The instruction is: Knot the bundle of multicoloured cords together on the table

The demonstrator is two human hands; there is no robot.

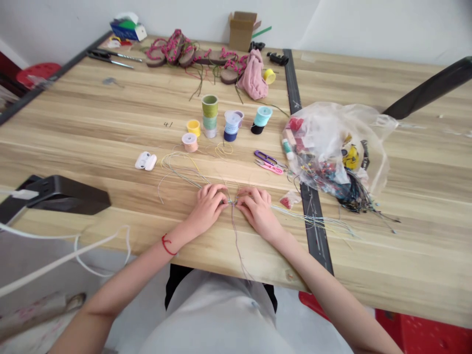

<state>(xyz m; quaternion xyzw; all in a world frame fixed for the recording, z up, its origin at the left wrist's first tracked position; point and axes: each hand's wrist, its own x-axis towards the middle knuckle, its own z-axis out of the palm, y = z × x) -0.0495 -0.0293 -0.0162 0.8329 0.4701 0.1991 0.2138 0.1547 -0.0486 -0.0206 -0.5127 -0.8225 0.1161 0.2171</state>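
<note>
Both my hands rest on the wooden table near its front edge, a small gap between them. My left hand (pixel 210 206), with a red string bracelet (pixel 167 245) at the wrist, pinches a bundle of thin cords. From the other side my right hand (pixel 258 206) pinches the same cords (pixel 291 212). Pale strands trail out left past my left hand and right across the black strip. A purple cord (pixel 236 231) hangs from the middle toward the table edge. The exact knot or crossing between the fingertips is too small to make out.
Thread spools (pixel 210 115) in several colours stand ahead of my hands. Purple snips (pixel 265 157) and pink snips (pixel 271 168) lie to the right, beside a clear plastic bag (pixel 332 142) of cords. A white earphone case (pixel 146 161) and black stand (pixel 70 194) are left.
</note>
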